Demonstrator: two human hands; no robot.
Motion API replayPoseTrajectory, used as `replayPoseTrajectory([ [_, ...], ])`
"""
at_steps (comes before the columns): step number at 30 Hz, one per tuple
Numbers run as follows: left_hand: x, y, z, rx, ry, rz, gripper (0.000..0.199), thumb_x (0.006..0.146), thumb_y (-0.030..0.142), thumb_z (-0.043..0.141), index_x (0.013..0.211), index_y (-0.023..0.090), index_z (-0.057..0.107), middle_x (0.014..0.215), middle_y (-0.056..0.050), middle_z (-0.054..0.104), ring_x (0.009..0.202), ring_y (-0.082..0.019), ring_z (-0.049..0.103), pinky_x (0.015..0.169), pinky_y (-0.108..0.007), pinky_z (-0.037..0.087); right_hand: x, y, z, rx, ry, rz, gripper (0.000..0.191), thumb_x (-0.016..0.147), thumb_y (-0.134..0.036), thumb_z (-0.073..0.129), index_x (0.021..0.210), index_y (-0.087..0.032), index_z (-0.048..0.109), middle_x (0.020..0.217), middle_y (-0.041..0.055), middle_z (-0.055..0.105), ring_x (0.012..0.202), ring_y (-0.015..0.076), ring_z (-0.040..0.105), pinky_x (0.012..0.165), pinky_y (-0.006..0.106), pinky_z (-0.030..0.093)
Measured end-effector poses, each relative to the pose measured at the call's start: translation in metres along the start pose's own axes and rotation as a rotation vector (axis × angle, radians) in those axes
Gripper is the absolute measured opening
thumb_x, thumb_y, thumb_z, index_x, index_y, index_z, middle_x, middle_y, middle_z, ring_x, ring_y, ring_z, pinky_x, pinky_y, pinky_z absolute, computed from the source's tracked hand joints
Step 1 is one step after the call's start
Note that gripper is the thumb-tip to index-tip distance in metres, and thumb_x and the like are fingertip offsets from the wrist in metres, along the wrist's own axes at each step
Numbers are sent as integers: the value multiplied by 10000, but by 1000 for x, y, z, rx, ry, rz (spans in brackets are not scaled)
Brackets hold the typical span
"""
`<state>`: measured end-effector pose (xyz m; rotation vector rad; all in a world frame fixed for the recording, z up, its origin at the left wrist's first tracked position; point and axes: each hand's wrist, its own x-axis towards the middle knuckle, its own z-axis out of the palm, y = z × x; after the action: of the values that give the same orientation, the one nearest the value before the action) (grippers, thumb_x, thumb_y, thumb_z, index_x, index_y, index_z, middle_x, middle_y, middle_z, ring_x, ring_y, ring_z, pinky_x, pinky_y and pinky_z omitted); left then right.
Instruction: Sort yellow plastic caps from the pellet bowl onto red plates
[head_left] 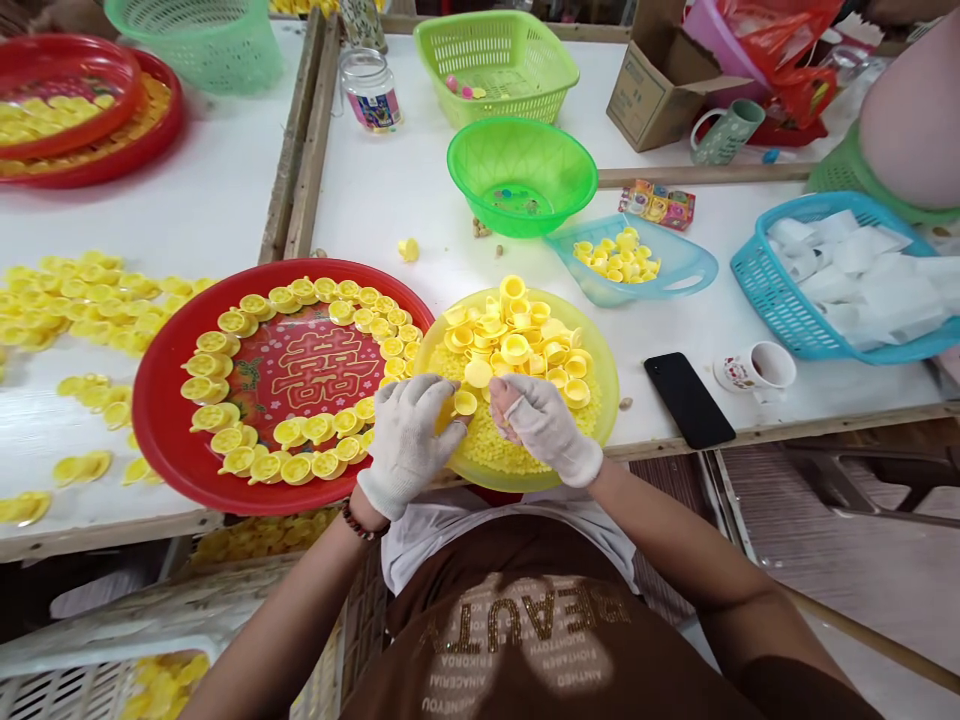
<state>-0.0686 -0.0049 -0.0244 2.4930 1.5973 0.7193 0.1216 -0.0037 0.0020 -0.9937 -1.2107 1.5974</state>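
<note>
While the left hand [411, 435] pinched a small yellow cup [464, 403] between thumb and fingers, the right hand [544, 420] was drawn in beside it, its fingertips bunched together; whether they gripped anything, I could not tell. Both wore white gloves, with bare fingertips showing on the right. The cup was held up over the near part of the yellow basin [609, 400], above loose yellow beads [499, 455]. It looked like thin moulded plastic: probably very light, stiff rather than soft, and smooth enough to slip against knit fabric. A light pinch across opposite sides of the rim seemed the surest hold; its handle, small and likely the weakest part, would suit steadying more than lifting. The beads appeared light and apt to roll or scatter if knocked. To the left, the red tray [169, 430] carried filled cups [240, 460] in curving rows, which would be best taken by their sides, kept level. Farther back in the basin, a heap [517, 345] of similar cups leaned loosely together, likely to tumble if one were pulled from low down. Beyond stood a blue scoop [690, 272] holding more yellow pieces [619, 258].
</note>
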Motion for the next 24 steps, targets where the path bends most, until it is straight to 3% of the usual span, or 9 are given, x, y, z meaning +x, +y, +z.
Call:
replayPoseTrajectory([
  [8, -4, 4, 2, -51, 15, -99, 190, 824, 302, 648, 984, 200, 649, 1083, -78, 696, 1009, -268, 645, 939, -449, 418, 55, 2, 37, 339, 221, -90, 484, 905, -632, 586, 674, -230, 447, 580, -54, 395, 472, 84, 371, 429, 242, 345],
  [13, -5, 3, 4, -75, 3, -109, 183, 815, 307, 666, 967, 206, 659, 1062, -73, 703, 994, -266, 646, 938, -444, 415, 60, 8, 40, 392, 229, -80, 490, 911, -629, 583, 683, -225, 427, 573, -66, 399, 466, 76, 416, 464, 232, 390],
  [17, -5, 3, 4, -105, 36, -83, 204, 830, 307, 678, 998, 194, 662, 1066, -75, 700, 997, -268, 642, 930, -444, 418, 56, 4, 33, 416, 230, -33, 494, 914, -633, 574, 687, -224, 415, 570, -74, 377, 454, 66, 375, 429, 213, 317],
  [21, -7, 1, 3, -146, 72, -74, 191, 851, 301, 680, 1010, 198, 661, 1050, -65, 707, 981, -254, 647, 913, -431, 431, 36, -1, 14, 205, 173, -28, 471, 954, -598, 518, 690, -231, 387, 571, -78, 361, 446, 69, 298, 426, 232, 259],
  [24, -7, 3, 1, -172, 123, -54, 177, 836, 257, 680, 999, 199, 643, 1090, -64, 714, 1006, -245, 656, 948, -429, 434, 13, -5, -4, -305, 89, -116, 430, 957, -528, 547, 684, -220, 423, 590, -59, 404, 521, 88, 364, 511, 254, 304],
])
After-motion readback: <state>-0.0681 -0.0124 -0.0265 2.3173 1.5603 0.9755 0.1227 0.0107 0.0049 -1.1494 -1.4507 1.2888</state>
